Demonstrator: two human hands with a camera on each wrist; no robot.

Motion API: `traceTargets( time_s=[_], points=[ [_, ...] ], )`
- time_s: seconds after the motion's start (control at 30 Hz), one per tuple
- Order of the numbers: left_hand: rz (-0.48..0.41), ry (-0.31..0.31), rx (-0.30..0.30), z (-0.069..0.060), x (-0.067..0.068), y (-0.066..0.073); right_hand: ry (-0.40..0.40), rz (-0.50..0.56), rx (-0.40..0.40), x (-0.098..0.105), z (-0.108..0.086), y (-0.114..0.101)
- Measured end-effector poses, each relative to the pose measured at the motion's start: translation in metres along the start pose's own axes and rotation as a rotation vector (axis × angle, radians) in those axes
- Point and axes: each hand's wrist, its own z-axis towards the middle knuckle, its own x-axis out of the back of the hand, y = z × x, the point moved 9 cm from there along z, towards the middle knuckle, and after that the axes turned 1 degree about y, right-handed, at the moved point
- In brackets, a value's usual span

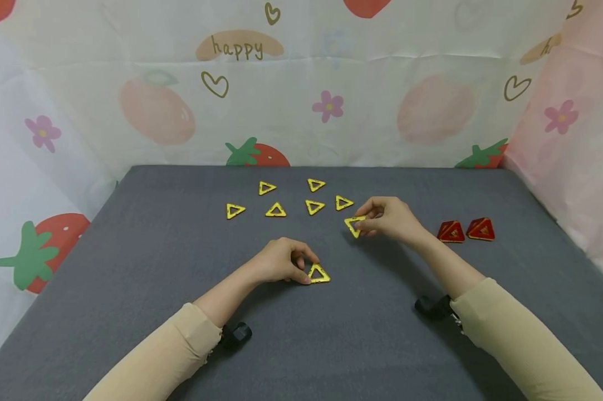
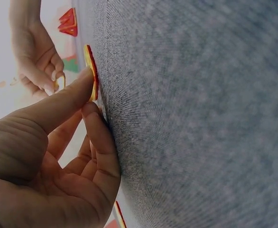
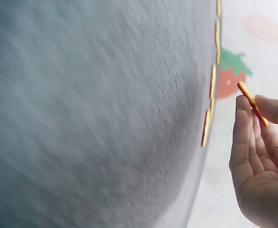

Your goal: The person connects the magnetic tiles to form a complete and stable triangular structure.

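My left hand [image 1: 284,260] pinches a yellow triangular frame tile [image 1: 319,280] by its left side, thumb and fingertips at its edge. In the left wrist view that tile [image 2: 89,59] shows a red edge and sits at the cloth surface. Farther right and back, my right hand [image 1: 392,220] holds another yellow triangular tile [image 1: 349,221] between thumb and fingers. The right wrist view shows this tile [image 3: 244,90] edge-on, held above the table, yellow with some red. Several similar tiles lie flat behind the hands, the nearest a yellow tile [image 1: 343,203] left of my right hand.
Two red triangular pieces [image 1: 451,231], apparently stacks, lie side by side at the right. More yellow tiles [image 1: 276,210] are spread across the back of the grey cloth-covered table [image 1: 131,250]. A printed curtain [image 1: 281,122] stands along the back and sides.
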Motion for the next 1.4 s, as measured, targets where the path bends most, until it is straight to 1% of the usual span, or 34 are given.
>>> traceTargets(
  time_s=[0.2,0.37,0.47,0.53,0.9,1.23,1.4],
  points=[
    [-0.002,0.002,0.008,0.001,-0.001,-0.001,-0.081,-0.007,0.003,-0.024,-0.007,-0.005],
    [0.002,0.009,0.024,0.001,-0.001,-0.002,-0.15,-0.015,0.026,-0.043,-0.014,-0.014],
    [-0.007,0.013,0.036,0.002,0.0,-0.002,-0.177,-0.017,0.041,-0.052,-0.018,-0.018],
    [-0.006,0.016,0.034,0.002,0.0,-0.002,-0.188,-0.017,0.049,-0.056,-0.02,-0.02],
    [0.013,0.037,0.031,0.0,0.001,0.002,-0.221,-0.067,0.066,-0.071,-0.027,-0.027],
    [0.055,0.072,0.024,0.001,0.002,0.004,-0.21,-0.078,0.062,-0.076,-0.029,-0.028],
    [0.052,0.074,0.03,0.001,0.002,0.004,-0.213,-0.083,0.075,-0.077,-0.03,-0.03]
  ],
)
